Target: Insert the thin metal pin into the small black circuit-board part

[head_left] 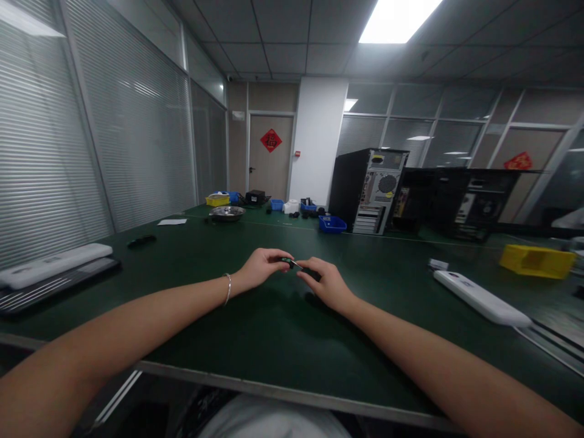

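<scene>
Both my arms reach out over a dark green table (255,328). My left hand (261,266), with a thin bracelet on its wrist, pinches a small dark part (287,261) between its fingertips. My right hand (325,282) grips a black-handled tool (312,274), likely a small screwdriver, whose thin metal tip meets the part. The two hands nearly touch above the tabletop. The part is too small to tell what it is.
A white bar (479,297) lies at the right, another white bar (55,264) and a dark keyboard-like tray at the left. A yellow bin (536,260), a blue bin (332,224), a metal bowl (227,212) and open computer cases (374,191) stand farther back.
</scene>
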{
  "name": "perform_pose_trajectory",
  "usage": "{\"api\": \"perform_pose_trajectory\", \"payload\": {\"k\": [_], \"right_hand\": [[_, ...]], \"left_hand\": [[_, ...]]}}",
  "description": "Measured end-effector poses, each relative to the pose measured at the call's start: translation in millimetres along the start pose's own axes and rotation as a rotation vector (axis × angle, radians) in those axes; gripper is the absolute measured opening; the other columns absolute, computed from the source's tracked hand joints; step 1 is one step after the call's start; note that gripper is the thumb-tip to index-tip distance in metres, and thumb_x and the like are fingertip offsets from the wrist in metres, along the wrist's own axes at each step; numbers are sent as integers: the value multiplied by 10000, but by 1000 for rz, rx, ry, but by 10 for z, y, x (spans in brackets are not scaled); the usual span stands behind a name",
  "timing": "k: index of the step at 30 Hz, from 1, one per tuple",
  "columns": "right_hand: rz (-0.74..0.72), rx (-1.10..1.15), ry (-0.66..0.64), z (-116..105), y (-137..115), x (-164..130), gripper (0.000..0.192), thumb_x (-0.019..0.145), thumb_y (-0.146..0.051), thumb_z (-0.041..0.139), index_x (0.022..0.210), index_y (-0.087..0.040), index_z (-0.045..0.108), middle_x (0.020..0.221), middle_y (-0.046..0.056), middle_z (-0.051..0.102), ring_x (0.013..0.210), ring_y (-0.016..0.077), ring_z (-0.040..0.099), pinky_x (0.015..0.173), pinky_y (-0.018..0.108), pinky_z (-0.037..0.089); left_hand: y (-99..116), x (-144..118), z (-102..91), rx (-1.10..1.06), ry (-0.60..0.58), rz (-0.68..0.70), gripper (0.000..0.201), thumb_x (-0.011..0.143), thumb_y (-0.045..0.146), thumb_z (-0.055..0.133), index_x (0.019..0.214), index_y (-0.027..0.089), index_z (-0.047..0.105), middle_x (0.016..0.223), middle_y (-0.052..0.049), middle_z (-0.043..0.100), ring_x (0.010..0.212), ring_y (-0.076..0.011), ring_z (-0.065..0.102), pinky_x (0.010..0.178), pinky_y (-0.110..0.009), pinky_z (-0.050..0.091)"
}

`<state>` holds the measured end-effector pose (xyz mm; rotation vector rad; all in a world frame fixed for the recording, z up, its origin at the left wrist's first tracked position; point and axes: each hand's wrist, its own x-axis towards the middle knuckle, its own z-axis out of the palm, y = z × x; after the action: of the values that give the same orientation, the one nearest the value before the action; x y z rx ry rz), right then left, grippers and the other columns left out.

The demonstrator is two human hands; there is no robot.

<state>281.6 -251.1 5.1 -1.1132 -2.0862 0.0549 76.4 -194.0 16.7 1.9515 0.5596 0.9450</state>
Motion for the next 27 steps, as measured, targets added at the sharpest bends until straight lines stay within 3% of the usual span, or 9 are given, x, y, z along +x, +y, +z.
{"api": "perform_pose_trajectory", "payload": {"k": [8,18,27], "right_hand": [[-9,32,12,-19,-2,-2,258,864,-264,569,1109,-232,640,888,48,644,789,182,598,698,287,457],[-15,59,-38,-38,-14,7,265,854,-253,585,1111,-237,646,928,54,643,825,189,604,743,303,470],[-29,70,-13,-20,-2,6,255,849,-260,595,1095,-241,659,927,55,651,836,193,611,755,304,475]], "left_hand": [[68,-1,7,-119,0,-56,290,734,212,668,1005,109,674,948,-93,683,804,-179,623,812,-366,490],[34,1,-23,39,-24,43,259,759,200,639,1003,124,676,969,-87,682,837,-185,627,813,-333,489],[-14,13,-14,-45,-28,-6,268,745,199,658,1002,126,676,966,-84,684,807,-172,625,812,-333,487]]}}
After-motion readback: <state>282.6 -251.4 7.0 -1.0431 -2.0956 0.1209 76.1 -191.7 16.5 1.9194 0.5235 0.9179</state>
